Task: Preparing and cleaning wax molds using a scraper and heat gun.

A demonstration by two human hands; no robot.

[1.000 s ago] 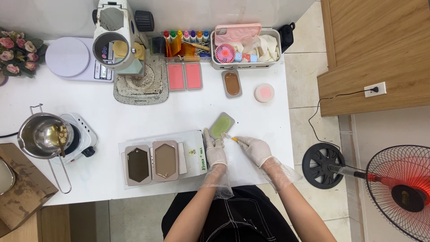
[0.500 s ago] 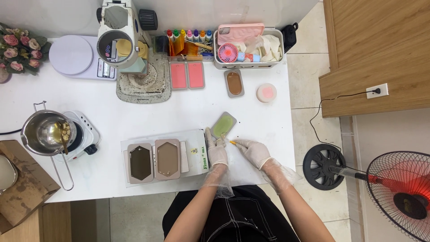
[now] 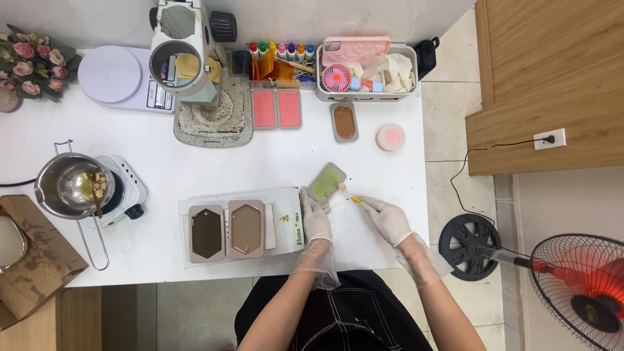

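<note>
My left hand (image 3: 316,218), in a clear glove, rests its fingers on the near end of a small grey mould filled with green material (image 3: 326,181) on the white table (image 3: 162,162). My right hand (image 3: 389,218), also gloved, pinches a thin yellow-tipped tool (image 3: 351,197) whose tip sits just right of the green mould. Left of my left hand lie two brown hexagonal moulds (image 3: 227,230) on a white board.
A steel pot (image 3: 68,187) sits on a small white hotplate at the left. At the back stand a scale (image 3: 120,77), a white machine (image 3: 185,49), dye bottles (image 3: 279,52), two pink moulds (image 3: 276,108), a basket (image 3: 367,68). A fan (image 3: 575,286) stands on the floor at the right.
The view has shifted slightly. Both hands stay at the green mould, the right hand with its tool a little farther from it.
</note>
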